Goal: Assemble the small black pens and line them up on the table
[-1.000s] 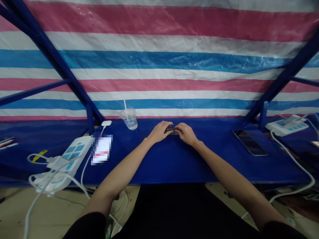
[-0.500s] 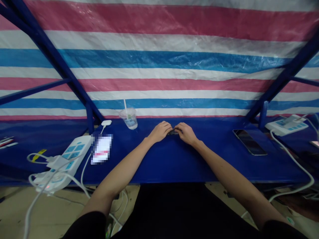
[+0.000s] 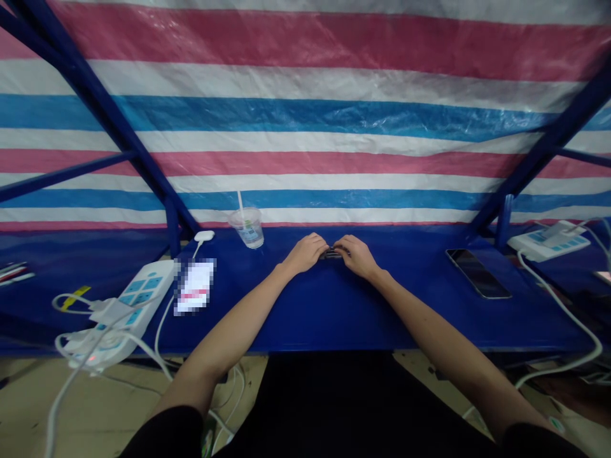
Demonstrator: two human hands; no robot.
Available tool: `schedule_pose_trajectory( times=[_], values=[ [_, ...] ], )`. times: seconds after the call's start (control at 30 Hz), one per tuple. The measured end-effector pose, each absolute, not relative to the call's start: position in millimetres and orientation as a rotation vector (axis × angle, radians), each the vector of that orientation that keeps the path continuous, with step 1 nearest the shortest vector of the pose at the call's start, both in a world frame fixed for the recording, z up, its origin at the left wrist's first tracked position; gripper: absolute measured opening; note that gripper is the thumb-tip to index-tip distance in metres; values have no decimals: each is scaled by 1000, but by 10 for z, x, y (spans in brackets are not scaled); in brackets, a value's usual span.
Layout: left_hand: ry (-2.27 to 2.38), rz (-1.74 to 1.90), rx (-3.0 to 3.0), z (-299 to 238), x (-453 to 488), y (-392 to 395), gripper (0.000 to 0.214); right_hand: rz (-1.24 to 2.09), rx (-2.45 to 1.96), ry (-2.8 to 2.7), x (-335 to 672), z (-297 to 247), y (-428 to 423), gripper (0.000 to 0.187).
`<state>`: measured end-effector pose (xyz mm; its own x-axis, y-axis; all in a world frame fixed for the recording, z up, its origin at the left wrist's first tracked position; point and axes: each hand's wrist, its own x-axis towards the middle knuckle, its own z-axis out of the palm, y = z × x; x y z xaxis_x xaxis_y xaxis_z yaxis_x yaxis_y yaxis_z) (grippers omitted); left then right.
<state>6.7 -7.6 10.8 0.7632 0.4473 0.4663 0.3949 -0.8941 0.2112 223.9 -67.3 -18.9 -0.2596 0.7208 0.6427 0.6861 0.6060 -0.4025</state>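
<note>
Worktop [image 3: 329, 312]: the blue surface runs across the lower middle of the frame; we see both hands working near its far edge.
Left hand [image 3: 308, 252]: just left of centre; its grip looks closed on the dark object's left end, though we cannot make out the thumb.
Right hand [image 3: 357, 256]: just right of centre; its grip closes on the opposite end, thumb in front.
Dark object [image 3: 332, 254]: at the frame's centre, between the hands and mostly hidden by them. We judge it light, stiff and thin, perhaps a little slippery if smooth; whether it is fragile we cannot tell.
Object's ends: we would hold these, fingers behind and thumbs in front, pressing gently.
Left fingers [image 3: 321, 243]: a second ago we saw them arched up off the object; now they lie lowered against it, while the right hand has barely shifted.
</note>
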Motion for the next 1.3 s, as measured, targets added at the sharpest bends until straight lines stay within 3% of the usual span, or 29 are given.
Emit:
schedule_pose_trajectory(
  times=[0.37,1.1,1.3],
  values=[
    [793,875,2764,79,28,-55,13,43,-1209,-1941,2331,-200,-623,21],
    [818,974,2769,118,7,-44,17,65,-1221,-1875,2412,-169,-594,22],
    [709,943,2832,123,95,-136,22,86,-1072,-1914,2298,-181,-620,11]
  ],
)
